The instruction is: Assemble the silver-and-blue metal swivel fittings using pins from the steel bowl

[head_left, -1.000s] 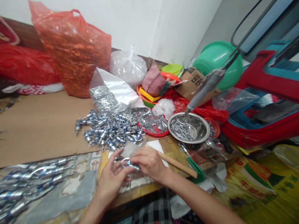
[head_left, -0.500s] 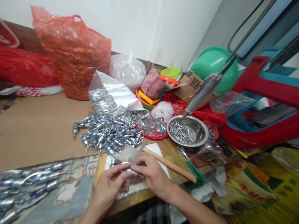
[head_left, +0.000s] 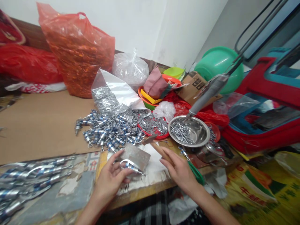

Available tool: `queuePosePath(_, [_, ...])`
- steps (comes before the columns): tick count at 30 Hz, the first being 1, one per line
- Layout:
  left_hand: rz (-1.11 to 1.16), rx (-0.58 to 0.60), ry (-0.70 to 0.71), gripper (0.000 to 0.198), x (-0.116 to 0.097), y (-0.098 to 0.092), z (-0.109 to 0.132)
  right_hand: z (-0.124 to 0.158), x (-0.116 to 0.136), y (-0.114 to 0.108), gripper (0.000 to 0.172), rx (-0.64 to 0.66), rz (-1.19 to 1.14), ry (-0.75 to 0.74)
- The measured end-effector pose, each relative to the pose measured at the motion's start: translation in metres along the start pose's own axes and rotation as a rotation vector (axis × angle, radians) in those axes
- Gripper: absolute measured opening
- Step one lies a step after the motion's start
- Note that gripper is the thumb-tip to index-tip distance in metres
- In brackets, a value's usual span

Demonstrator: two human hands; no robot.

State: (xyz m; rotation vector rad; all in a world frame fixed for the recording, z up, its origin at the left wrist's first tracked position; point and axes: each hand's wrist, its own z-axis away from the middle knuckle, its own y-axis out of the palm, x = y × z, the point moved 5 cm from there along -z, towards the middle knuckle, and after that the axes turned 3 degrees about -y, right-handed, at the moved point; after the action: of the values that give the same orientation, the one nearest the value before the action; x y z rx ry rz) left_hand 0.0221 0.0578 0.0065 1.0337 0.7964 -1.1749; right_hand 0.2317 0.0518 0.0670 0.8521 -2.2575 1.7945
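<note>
My left hand grips a silver hook bolt with a blue band and a curved hook, fingers closed around its left end. The bolt lies over a flat metal block, touching or just above it; I cannot tell which. My right hand is wrapped around the wooden handle of a hammer. The hammer's metal head points up and left, above the white paper on the bench. Behind both hands lies a pile of similar blue-banded bolts.
Long hook bolts lie in a row at the left. A red tray of small metal pieces and a steel bowl of pins stand behind. A grey electric tool hangs above the bowl. Filled plastic bags line the wall.
My right hand has left the bolt, moved right and taken hold of the hammer, whose head is now raised. My left hand keeps the bolt, and the metal block shows more fully.
</note>
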Motion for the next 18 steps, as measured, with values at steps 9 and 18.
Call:
queuePosePath(9, [0.068,0.044,-0.005,0.089,0.000,0.001,-0.002,0.016,0.041,0.000,0.047,0.127,0.174,-0.267])
queuePosePath(18, [0.076,0.062,-0.031,0.088,0.000,0.006,-0.003,0.005,0.041,0.015,0.045,0.188,0.080,-0.201])
